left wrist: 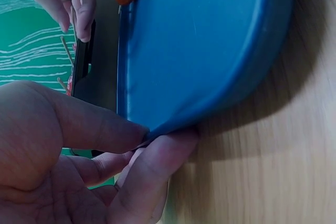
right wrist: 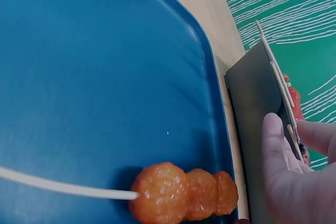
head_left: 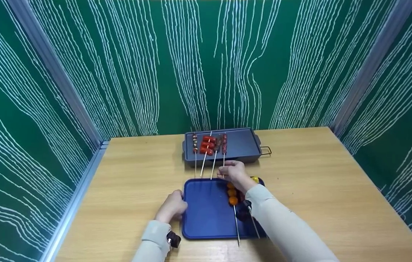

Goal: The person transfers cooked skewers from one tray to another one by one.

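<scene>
The left hand pinches the left rim of a blue tray; the left wrist view shows the thumb above and fingers below the tray's edge. Beyond the tray, the right hand has its thumb and fingertips round the bare stick of the rightmost skewer on a dark grill. That skewer's food rests on the grill top. In the right wrist view the right hand partly hides the skewers. An orange-ball skewer lies on the tray.
Left of the held skewer, the grill bears a red sausage skewer, a dark meat skewer and a mixed skewer. A wire handle juts from its right side. The right forearm covers part of the tray, where yellow food shows.
</scene>
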The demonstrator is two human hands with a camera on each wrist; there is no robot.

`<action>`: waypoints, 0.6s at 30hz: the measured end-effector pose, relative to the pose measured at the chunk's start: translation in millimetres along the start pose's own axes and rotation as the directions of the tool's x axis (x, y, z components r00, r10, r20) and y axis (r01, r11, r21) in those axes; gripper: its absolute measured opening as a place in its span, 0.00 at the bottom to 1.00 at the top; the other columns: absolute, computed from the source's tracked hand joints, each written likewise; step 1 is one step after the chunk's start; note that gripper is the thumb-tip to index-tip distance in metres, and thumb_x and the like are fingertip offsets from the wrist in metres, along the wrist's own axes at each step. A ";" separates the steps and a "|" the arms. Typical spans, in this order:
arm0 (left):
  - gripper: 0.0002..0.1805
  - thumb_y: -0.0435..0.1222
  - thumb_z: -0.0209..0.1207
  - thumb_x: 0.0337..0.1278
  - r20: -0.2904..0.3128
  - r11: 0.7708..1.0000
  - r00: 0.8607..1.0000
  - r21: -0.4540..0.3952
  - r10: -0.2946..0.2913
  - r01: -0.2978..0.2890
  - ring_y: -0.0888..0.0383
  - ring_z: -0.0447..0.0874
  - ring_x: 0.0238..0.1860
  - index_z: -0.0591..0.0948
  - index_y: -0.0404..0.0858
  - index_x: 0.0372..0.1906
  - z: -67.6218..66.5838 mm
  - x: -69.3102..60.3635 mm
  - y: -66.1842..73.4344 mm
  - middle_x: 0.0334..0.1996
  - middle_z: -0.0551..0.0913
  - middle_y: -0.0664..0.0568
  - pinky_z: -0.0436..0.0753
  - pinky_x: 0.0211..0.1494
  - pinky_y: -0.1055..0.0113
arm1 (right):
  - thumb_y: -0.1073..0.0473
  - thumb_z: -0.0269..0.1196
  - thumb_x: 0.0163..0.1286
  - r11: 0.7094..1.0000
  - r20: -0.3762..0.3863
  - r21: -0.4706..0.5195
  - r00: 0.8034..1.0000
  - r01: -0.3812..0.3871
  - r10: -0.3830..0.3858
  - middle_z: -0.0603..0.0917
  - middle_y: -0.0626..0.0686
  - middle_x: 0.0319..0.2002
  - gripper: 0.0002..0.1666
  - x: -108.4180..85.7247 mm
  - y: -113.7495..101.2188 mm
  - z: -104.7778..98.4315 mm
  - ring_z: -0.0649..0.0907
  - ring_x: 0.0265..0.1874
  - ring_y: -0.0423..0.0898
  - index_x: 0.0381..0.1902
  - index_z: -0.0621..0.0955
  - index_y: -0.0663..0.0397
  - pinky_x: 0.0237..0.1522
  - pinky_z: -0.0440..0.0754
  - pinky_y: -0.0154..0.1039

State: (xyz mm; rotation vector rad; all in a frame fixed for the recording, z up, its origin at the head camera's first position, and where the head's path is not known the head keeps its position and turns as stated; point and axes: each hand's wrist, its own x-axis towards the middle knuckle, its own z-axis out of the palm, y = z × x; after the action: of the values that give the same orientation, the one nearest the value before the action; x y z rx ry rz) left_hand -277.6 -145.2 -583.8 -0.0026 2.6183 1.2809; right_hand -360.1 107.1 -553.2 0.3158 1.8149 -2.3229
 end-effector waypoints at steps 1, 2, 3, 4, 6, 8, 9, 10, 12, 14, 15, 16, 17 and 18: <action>0.06 0.23 0.50 0.57 0.001 1.000 1.000 -0.002 -0.007 0.007 0.50 0.82 0.26 0.74 0.35 0.36 -0.1 0.1 0.6 0.34 0.79 0.40 0.82 0.18 0.65 | 0.80 0.58 0.73 1.000 -0.001 0.005 1.000 -0.009 0.009 0.85 0.61 0.37 0.30 1.0 0.0 0.7 0.88 0.32 0.48 0.70 0.65 0.81 0.41 0.94 0.40; 0.06 0.23 0.50 0.57 0.001 1.000 1.000 -0.004 -0.010 0.010 0.50 0.82 0.27 0.74 0.34 0.36 -0.3 0.3 0.9 0.34 0.79 0.40 0.82 0.18 0.64 | 0.80 0.58 0.73 1.000 -0.001 0.007 1.000 -0.018 0.018 0.84 0.60 0.36 0.29 2.0 -0.5 1.6 0.87 0.31 0.48 0.69 0.66 0.81 0.39 0.94 0.39; 0.06 0.23 0.51 0.57 0.003 1.000 1.000 -0.006 -0.014 0.014 0.50 0.82 0.26 0.74 0.34 0.37 -0.2 0.9 0.7 0.35 0.80 0.40 0.83 0.18 0.64 | 0.80 0.58 0.73 1.000 -0.001 0.016 1.000 -0.026 0.026 0.84 0.59 0.34 0.26 3.2 -0.5 2.4 0.87 0.30 0.47 0.67 0.67 0.79 0.37 0.94 0.39; 0.05 0.24 0.51 0.57 0.005 1.000 1.000 -0.006 -0.014 0.014 0.50 0.83 0.26 0.74 0.34 0.37 -0.2 1.1 0.7 0.35 0.80 0.40 0.84 0.19 0.63 | 0.80 0.57 0.73 0.999 -0.002 0.022 0.999 -0.033 0.033 0.84 0.58 0.32 0.24 4.1 -0.7 3.2 0.86 0.29 0.47 0.65 0.68 0.78 0.35 0.93 0.37; 0.06 0.24 0.51 0.58 0.007 1.000 1.000 0.004 -0.010 0.010 0.50 0.84 0.28 0.75 0.33 0.38 -0.3 1.4 0.1 0.36 0.80 0.40 0.85 0.20 0.61 | 0.80 0.56 0.74 0.998 0.003 0.033 0.999 -0.047 0.047 0.83 0.56 0.29 0.17 6.5 -1.2 4.3 0.85 0.26 0.45 0.58 0.71 0.73 0.30 0.91 0.36; 0.06 0.24 0.51 0.57 0.001 1.000 1.000 0.010 -0.024 0.024 0.48 0.85 0.29 0.76 0.32 0.39 -2.4 -4.0 9.6 0.36 0.80 0.40 0.87 0.21 0.59 | 0.79 0.55 0.74 0.997 0.011 0.042 0.998 -0.062 0.062 0.83 0.55 0.27 0.12 9.1 -1.8 4.7 0.84 0.23 0.44 0.52 0.72 0.69 0.27 0.89 0.35; 0.06 0.24 0.51 0.57 -0.001 1.000 1.000 0.012 -0.022 0.022 0.48 0.85 0.29 0.76 0.32 0.39 -2.0 -3.8 9.2 0.36 0.80 0.40 0.87 0.21 0.58 | 0.79 0.54 0.75 0.997 0.016 0.042 0.997 -0.070 0.070 0.83 0.55 0.26 0.10 10.1 -2.2 4.8 0.84 0.22 0.44 0.49 0.73 0.66 0.26 0.88 0.34; 0.06 0.25 0.51 0.57 -0.004 1.000 1.000 0.014 -0.021 0.021 0.48 0.85 0.28 0.76 0.32 0.39 -1.9 -3.9 9.1 0.36 0.80 0.41 0.87 0.21 0.58 | 0.79 0.54 0.75 0.996 0.023 0.039 0.997 -0.079 0.078 0.83 0.55 0.26 0.09 10.6 -2.6 4.9 0.84 0.22 0.43 0.47 0.73 0.65 0.26 0.88 0.34; 0.07 0.25 0.51 0.58 -0.008 1.000 1.000 0.010 -0.020 0.020 0.48 0.85 0.27 0.76 0.32 0.40 -1.6 -4.3 9.1 0.37 0.80 0.40 0.87 0.21 0.58 | 0.79 0.53 0.76 0.995 0.039 0.037 0.995 -0.096 0.094 0.83 0.54 0.25 0.09 11.6 -3.4 5.0 0.83 0.21 0.43 0.45 0.72 0.63 0.25 0.87 0.33; 0.07 0.25 0.51 0.58 -0.008 1.000 1.000 0.005 -0.026 0.026 0.49 0.84 0.26 0.76 0.33 0.40 -1.4 -4.4 9.2 0.37 0.80 0.40 0.87 0.20 0.58 | 0.79 0.51 0.76 0.993 0.051 0.035 0.993 -0.109 0.107 0.83 0.54 0.24 0.09 12.0 -4.4 5.1 0.82 0.20 0.42 0.46 0.72 0.63 0.24 0.86 0.32; 0.07 0.25 0.51 0.58 -0.006 1.000 0.999 0.002 -0.032 0.032 0.49 0.84 0.26 0.76 0.33 0.40 -1.2 -4.3 9.2 0.37 0.80 0.40 0.87 0.20 0.59 | 0.79 0.51 0.76 0.993 0.059 0.035 0.992 -0.117 0.115 0.83 0.54 0.24 0.09 12.1 -5.1 5.1 0.82 0.19 0.42 0.46 0.71 0.64 0.24 0.85 0.32; 0.07 0.25 0.51 0.58 -0.005 0.999 0.999 0.000 -0.034 0.034 0.49 0.84 0.26 0.76 0.33 0.40 -1.3 -4.5 9.6 0.37 0.80 0.40 0.86 0.20 0.59 | 0.79 0.50 0.76 0.992 0.065 0.031 0.990 -0.124 0.122 0.83 0.54 0.24 0.09 12.5 -5.6 5.0 0.82 0.19 0.42 0.47 0.71 0.65 0.24 0.85 0.32; 0.07 0.25 0.51 0.58 -0.005 0.999 0.999 -0.001 -0.036 0.036 0.49 0.83 0.26 0.76 0.33 0.40 -1.2 -4.4 9.4 0.37 0.80 0.40 0.86 0.20 0.59 | 0.78 0.49 0.76 0.991 0.070 0.024 0.990 -0.128 0.126 0.83 0.54 0.24 0.09 12.8 -6.4 4.9 0.81 0.19 0.42 0.48 0.71 0.65 0.24 0.85 0.32; 0.07 0.24 0.51 0.59 -0.003 0.999 0.999 0.001 -0.042 0.042 0.49 0.83 0.26 0.76 0.33 0.40 -1.2 -3.7 9.0 0.38 0.80 0.40 0.86 0.20 0.59 | 0.78 0.49 0.76 0.991 0.075 0.016 0.988 -0.133 0.131 0.83 0.53 0.24 0.09 13.2 -7.3 4.8 0.81 0.19 0.42 0.49 0.71 0.66 0.24 0.85 0.32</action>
State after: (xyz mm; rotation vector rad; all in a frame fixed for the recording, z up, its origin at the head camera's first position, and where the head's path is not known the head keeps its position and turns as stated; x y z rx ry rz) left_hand -275.1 -140.9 -575.3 -0.0591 2.6071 1.2673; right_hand -375.0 104.1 -548.9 0.3372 1.6834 -2.2343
